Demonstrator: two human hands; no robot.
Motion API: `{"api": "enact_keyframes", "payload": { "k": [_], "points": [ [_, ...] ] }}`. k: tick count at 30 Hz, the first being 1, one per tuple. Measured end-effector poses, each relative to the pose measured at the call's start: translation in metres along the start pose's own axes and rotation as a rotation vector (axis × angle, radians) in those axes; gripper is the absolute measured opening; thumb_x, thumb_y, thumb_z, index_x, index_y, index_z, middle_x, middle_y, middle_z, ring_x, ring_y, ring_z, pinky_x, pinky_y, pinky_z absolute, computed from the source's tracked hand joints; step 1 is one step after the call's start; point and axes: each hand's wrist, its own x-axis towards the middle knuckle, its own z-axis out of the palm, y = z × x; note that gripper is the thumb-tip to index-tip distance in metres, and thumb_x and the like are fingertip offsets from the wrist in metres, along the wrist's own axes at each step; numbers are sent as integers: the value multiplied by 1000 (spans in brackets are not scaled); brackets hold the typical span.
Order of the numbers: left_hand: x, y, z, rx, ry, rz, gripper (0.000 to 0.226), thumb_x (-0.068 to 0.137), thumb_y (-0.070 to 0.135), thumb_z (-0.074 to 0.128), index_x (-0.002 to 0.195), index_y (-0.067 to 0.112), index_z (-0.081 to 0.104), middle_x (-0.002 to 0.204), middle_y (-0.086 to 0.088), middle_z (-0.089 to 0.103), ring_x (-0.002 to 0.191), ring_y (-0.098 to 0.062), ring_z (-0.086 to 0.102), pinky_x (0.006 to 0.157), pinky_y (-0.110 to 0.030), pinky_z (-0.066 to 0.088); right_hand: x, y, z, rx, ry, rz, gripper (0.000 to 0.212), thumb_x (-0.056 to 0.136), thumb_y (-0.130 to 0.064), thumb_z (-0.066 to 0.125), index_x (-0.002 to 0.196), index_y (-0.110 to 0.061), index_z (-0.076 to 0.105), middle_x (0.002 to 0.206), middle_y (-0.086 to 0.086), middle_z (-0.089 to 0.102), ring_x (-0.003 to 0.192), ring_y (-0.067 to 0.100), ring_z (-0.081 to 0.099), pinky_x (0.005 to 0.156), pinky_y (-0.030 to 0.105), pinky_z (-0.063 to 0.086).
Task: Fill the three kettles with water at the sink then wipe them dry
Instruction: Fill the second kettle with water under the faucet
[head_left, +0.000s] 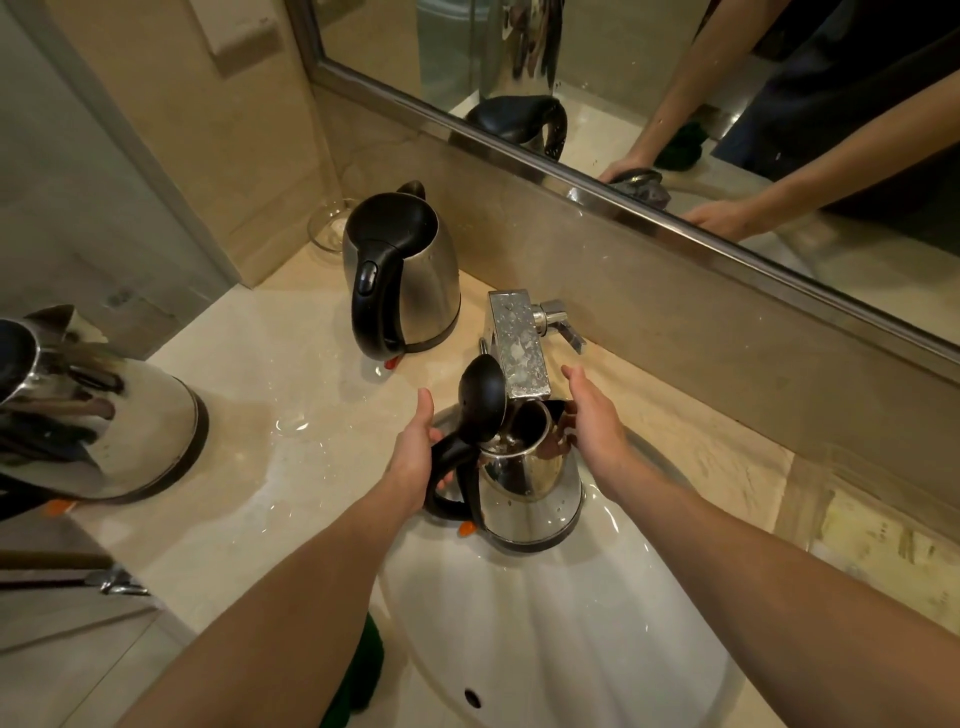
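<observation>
A steel kettle (535, 493) with its black lid flipped up stands in the white sink (519, 623), its mouth right under the chrome tap (519, 345). My left hand (415, 452) grips its black handle. My right hand (592, 410) hovers with straight fingers just past the kettle's right rim, below the tap lever (563, 325). A second kettle (402, 280), lid down, stands on the counter behind and to the left. The third kettle (98, 410) stands at the left edge, close to the camera. No water stream shows.
Water puddles (296, 421) lie on the beige counter between the kettles. A glass dish (327, 228) sits in the back corner. A green cloth (363, 665) hangs at the counter's front edge. The mirror (675, 78) runs along the wall behind the tap.
</observation>
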Motion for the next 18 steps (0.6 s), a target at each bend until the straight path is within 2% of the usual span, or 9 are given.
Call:
{"api": "enact_keyframes", "payload": {
  "k": [4, 9, 11, 13, 15, 18],
  "points": [
    [4, 1, 0, 28, 9, 0, 82, 91, 78, 25, 37, 22, 49, 49, -1, 49, 44, -15, 44, 50, -27, 35, 3, 5, 2, 10, 20, -22, 108, 48, -105, 23, 137, -47, 45, 139, -5, 56, 130, 22, 50, 109, 54, 37],
    [7, -3, 0, 23, 17, 6, 83, 90, 78, 27, 36, 21, 52, 51, -1, 51, 46, -16, 46, 51, -28, 36, 5, 7, 5, 25, 25, 1, 105, 53, -103, 24, 138, -46, 44, 141, -8, 54, 129, 20, 50, 109, 53, 37],
    [8, -4, 1, 18, 34, 14, 83, 92, 75, 27, 35, 21, 52, 51, 0, 53, 47, -16, 46, 52, -29, 37, 2, 4, 7, 26, 21, 11, 91, 67, -97, 25, 138, -45, 45, 133, -7, 59, 113, 17, 61, 105, 52, 41],
    [7, -3, 2, 8, 39, 19, 82, 93, 74, 28, 35, 21, 51, 50, -1, 53, 47, -16, 46, 52, -29, 37, -1, 0, 9, 28, 25, 13, 67, 88, -78, 26, 139, -40, 47, 123, -5, 62, 98, 13, 64, 103, 47, 43],
    [8, -2, 2, -8, 39, 14, 84, 94, 74, 27, 34, 20, 52, 51, -1, 54, 47, -16, 46, 52, -29, 37, 2, 2, 8, 45, 41, 11, 55, 94, -68, 28, 136, -39, 49, 118, -4, 63, 101, 15, 64, 100, 42, 44],
    [7, -3, 4, -17, 57, 24, 87, 94, 73, 26, 33, 20, 56, 52, -1, 57, 53, -17, 49, 59, -32, 40, 8, 6, 8, 75, 49, 8, 53, 97, -64, 29, 138, -36, 48, 128, -3, 59, 101, 17, 64, 98, 43, 47]
  ]
}}
